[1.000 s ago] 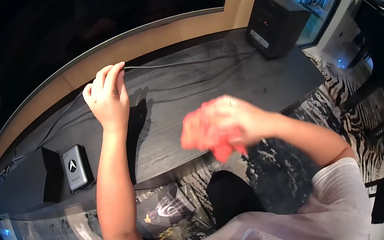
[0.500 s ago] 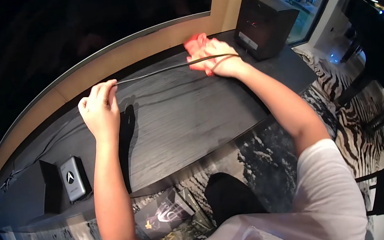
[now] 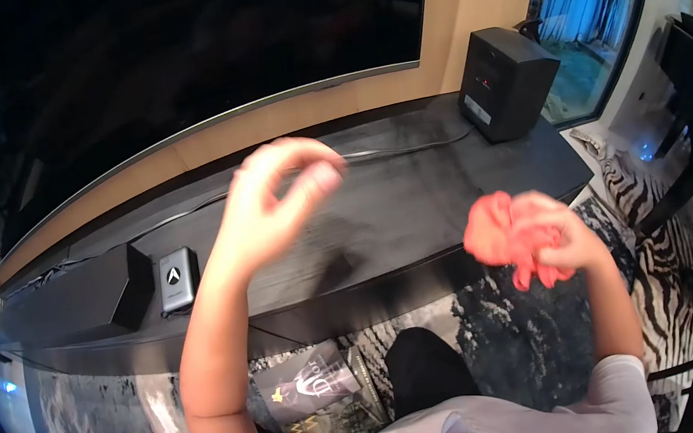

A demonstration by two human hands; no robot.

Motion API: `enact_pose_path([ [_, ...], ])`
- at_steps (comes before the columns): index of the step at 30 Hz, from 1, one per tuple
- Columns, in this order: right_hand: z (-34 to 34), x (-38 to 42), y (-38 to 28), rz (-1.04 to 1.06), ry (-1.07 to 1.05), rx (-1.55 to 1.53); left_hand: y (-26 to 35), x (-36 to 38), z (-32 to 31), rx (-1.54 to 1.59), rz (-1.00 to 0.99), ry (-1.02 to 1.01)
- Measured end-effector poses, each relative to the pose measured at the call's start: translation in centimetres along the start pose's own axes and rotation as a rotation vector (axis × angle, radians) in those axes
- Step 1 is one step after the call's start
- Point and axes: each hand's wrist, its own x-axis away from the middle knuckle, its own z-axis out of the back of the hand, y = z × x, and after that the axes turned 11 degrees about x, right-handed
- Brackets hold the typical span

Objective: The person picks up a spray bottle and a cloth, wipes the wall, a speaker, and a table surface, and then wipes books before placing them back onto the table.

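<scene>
The black speaker box [image 3: 509, 85] stands at the far right end of the bench [image 3: 418, 215], and the red cloth [image 3: 497, 234] is now in front of it, held up near the bench's front edge. The right hand [image 3: 566, 233] grips this bunched cloth; half a second ago hand and cloth were up at the cable [image 3: 417, 148], just left of the speaker box, and they have since come away toward the person. The left hand [image 3: 265, 202], well left of the speaker box and blurred, has let go: its fingers curve loosely with the thumb apart, where earlier they pinched the cable and held it raised. The cable, no longer lifted, now lies along the rear of the bench, running left from the speaker box and passing behind the left hand. Much farther left of the speaker box, the silver device [image 3: 179, 286] and the long black case [image 3: 77, 301] beside it remain in place.
</scene>
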Motion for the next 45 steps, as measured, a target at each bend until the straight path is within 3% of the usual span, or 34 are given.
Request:
enact_pose_path([
  [2, -0.8, -2.1, 0.5, 0.032, 0.237, 0.174, 6.2, 1.9, -1.6, 0.426, -0.266, -0.523],
  [3, -1.7, -3.4, 1.3, 0.022, 0.319, 0.228, 8.0, 3.4, -2.8, 0.601, -0.304, -0.642],
  [4, -2.6, -4.9, 1.9, 0.022, 0.267, 0.246, 9.9, 4.9, -4.0, 0.776, -0.324, -0.776],
  [5, -3.7, -6.7, 2.6, 0.036, 0.209, 0.266, 11.0, 6.9, -4.5, 0.825, -0.316, -0.698],
  [6, -5.6, -8.1, 3.3, 0.104, 0.149, 0.511, 11.3, 7.9, -5.1, 0.772, -0.42, -0.58],
  [7, -7.7, -9.6, 3.7, 0.17, 0.08, 0.522, 11.6, 8.8, -5.8, 0.709, -0.512, -0.451],
  [9, -10.7, -11.7, 2.6, 0.318, 0.093, 0.678, 12.1, 10.1, -3.9, 0.645, -0.407, -0.634],
  [10, -11.3, -12.5, 2.1, 0.343, 0.098, 0.635, 11.7, 12.6, -4.7, 0.689, -0.393, -0.619],
  [13, -11.6, -13.1, 1.1, 0.329, 0.113, 0.529, 13.8, 14.9, -4.4, 0.369, -0.418, -0.857],
  [16, -11.4, -12.6, 1.5, 0.267, 0.105, 0.512, 16.1, 15.6, -4.1, 0.158, -0.418, -0.749],
  [18, -11.7, -12.3, 2.4, 0.248, 0.125, 0.465, 17.8, 15.6, -2.0, 0.046, -0.489, -0.458],
  [21, -11.8, -12.4, 2.4, 0.256, 0.114, 0.491, 22.2, 17.6, 1.4, -0.398, -0.212, -0.078],
  [22, -11.8, -12.4, 2.7, 0.267, 0.119, 0.511, 24.2, 18.2, 0.7, -0.74, -0.162, 0.073],
  [24, -12.0, -12.4, 2.7, 0.245, 0.113, 0.51, 23.6, 17.5, -1.6, -1.243, -0.323, 0.343],
  [26, -11.8, -12.2, 2.1, 0.22, 0.102, 0.501, 23.5, 16.9, -2.2, -1.594, -0.366, 0.477],
  [27, -11.7, -11.7, 2.2, 0.203, 0.098, 0.509, 24.0, 16.8, -1.8, -1.715, -0.328, 0.462],
  [30, -12.1, -12.3, 2.5, 0.226, 0.114, 0.523, 27.7, 17.6, -1.3, -1.76, -0.044, 0.02],
  [32, -11.9, -12.3, 1.8, 0.226, 0.121, 0.513, 26.9, 16.7, -4.3, -1.516, 0.083, 0.045],
  [35, -12.0, -12.1, 2.5, 0.237, 0.147, 0.506, 24.3, 13.9, -4.9, -1.587, -0.101, 0.056],
  [38, -12.2, -12.4, 2.7, 0.272, 0.147, 0.518, 26.7, 12.7, -3.7, -1.726, -0.251, -0.392],
  [40, -12.6, -12.6, 2.6, 0.258, 0.133, 0.521, 23.7, 11.9, -3.7, -1.756, -0.708, -0.342],
  [41, -12.5, -12.3, 2.8, 0.237, 0.143, 0.52, 23.7, 11.3, -3.8, -1.84, -0.829, -0.358],
  [43, -12.0, -12.1, 2.9, 0.228, 0.132, 0.49, 24.3, 10.5, -4.0, -1.889, -0.923, -0.359],
  [45, -12.6, -12.4, 3.0, 0.242, 0.12, 0.459, 24.3, 10.8, -4.3, -1.807, -0.749, -0.296],
])
